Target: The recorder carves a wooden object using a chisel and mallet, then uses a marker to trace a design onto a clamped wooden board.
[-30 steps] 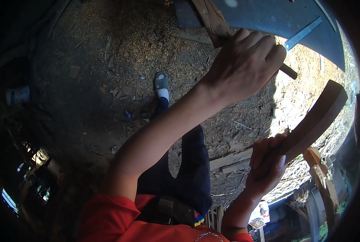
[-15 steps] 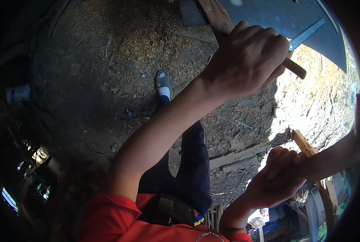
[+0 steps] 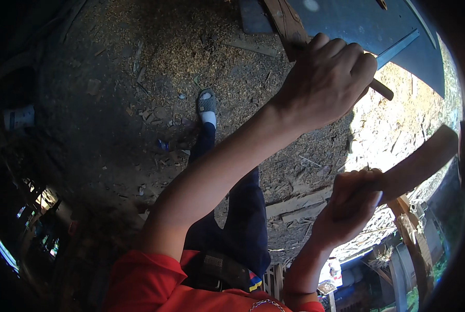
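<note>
My left hand [image 3: 330, 80] reaches far forward to the upper right, its fingers wrapped round a tool with a brown rod-like wooden handle [image 3: 382, 90] that sticks out past the thumb side. The rest of the tool is hidden in the fist. A brown wooden beam [image 3: 288, 23] meets the knuckles from above. Beyond the fist, a straight grey metal blade [image 3: 398, 48] lies over the blue-grey board; whether it joins the handle I cannot tell. Lower right, my right hand [image 3: 349, 205] is closed round a thick, flat brown wooden club [image 3: 419, 164], tilted upward to the right.
The blue-grey board [image 3: 341, 23] fills the upper right. Wood shavings and scraps cover the dirt floor [image 3: 159, 67]. My slippered foot [image 3: 207, 101] stands mid-floor. A rough timber post [image 3: 414, 244] is near my right arm. A white bucket [image 3: 19, 118] stands far left.
My right hand has moved forward and slightly left, and the wooden club has swung up with it. My left hand keeps its grip and has shifted slightly.
</note>
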`<action>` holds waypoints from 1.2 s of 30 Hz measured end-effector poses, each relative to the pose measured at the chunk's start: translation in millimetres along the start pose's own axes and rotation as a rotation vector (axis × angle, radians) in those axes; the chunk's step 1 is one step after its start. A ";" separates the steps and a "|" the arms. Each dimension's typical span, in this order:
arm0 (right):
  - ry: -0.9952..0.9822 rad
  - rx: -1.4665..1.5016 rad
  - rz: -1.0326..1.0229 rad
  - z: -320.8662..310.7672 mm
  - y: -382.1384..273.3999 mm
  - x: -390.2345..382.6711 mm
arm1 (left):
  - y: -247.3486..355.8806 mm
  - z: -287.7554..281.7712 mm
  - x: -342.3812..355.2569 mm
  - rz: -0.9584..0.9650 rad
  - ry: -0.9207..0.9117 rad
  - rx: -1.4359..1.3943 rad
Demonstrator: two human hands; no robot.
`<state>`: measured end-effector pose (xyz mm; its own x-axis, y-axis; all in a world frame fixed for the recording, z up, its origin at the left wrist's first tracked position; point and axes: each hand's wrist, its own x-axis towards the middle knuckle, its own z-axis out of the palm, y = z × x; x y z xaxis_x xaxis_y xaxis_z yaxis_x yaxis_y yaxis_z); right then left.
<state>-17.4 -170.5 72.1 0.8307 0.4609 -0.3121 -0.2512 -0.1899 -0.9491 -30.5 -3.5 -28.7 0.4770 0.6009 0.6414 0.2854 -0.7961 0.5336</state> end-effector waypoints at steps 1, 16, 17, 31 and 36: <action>0.027 0.183 -0.054 0.6 0.7 2.4 | 0.4 0.9 0.7 0.005 0.010 0.004; -0.058 0.110 0.048 1.2 -8.7 29.8 | 3.4 5.2 6.6 -0.105 -0.102 0.096; -0.364 -0.508 0.109 -0.5 -11.1 29.1 | 3.5 6.0 7.5 -0.099 -0.098 0.096; -0.278 -0.194 0.092 2.8 -20.1 38.0 | 7.0 7.7 11.0 -0.161 -0.035 0.195; -0.060 0.232 0.000 3.2 -20.3 34.3 | 6.0 5.9 11.5 -0.169 -0.026 0.150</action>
<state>14.6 -148.0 80.6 0.8015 0.5131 -0.3071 -0.3641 0.0115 -0.9313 -18.4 -1.8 -21.4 0.4331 0.7259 0.5343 0.4826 -0.6874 0.5427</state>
